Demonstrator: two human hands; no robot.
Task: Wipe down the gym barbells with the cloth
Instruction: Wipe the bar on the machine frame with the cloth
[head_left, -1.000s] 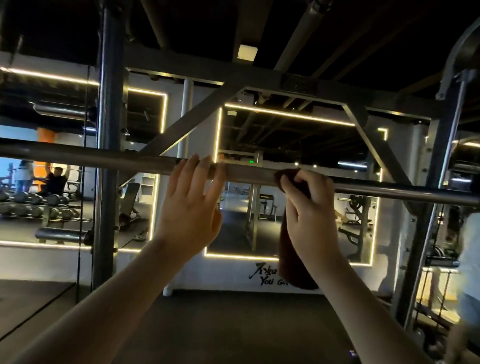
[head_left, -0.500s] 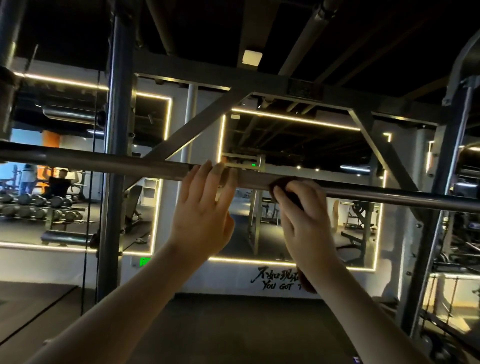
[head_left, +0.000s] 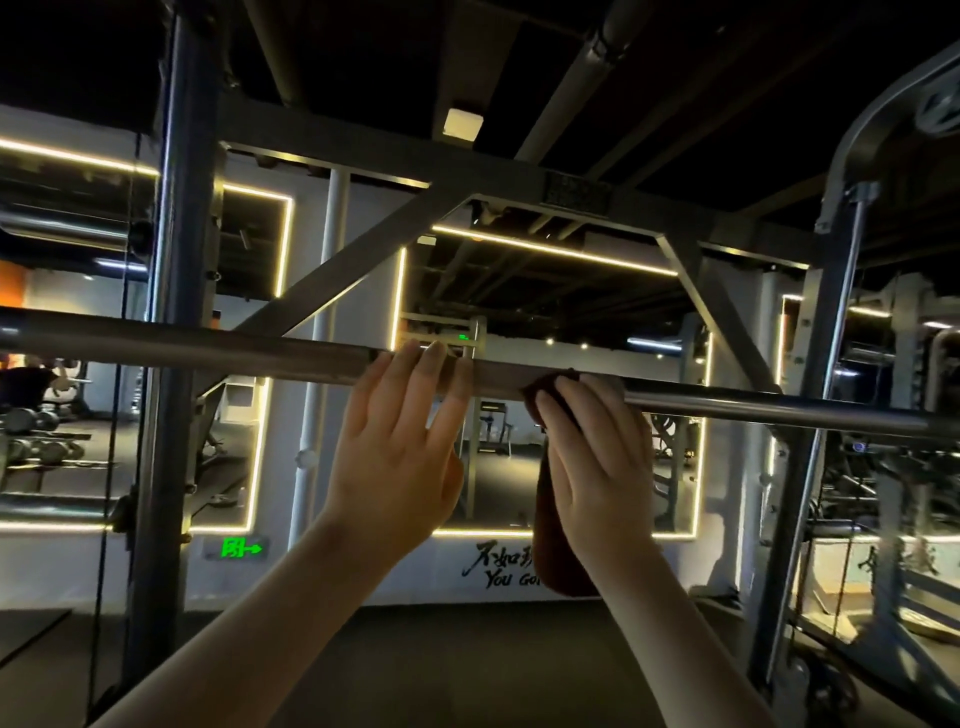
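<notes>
Cloth (head_left: 558, 525) slid left on barbell (head_left: 218, 348), under R hand (head_left: 597, 462).

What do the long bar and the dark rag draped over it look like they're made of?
The bar looks like bare steel with a dull brushed finish: grey, with long soft highlights. The cloth seems a soft brown fabric, perhaps terry or microfibre: matte, hanging limp below the right hand.
</notes>
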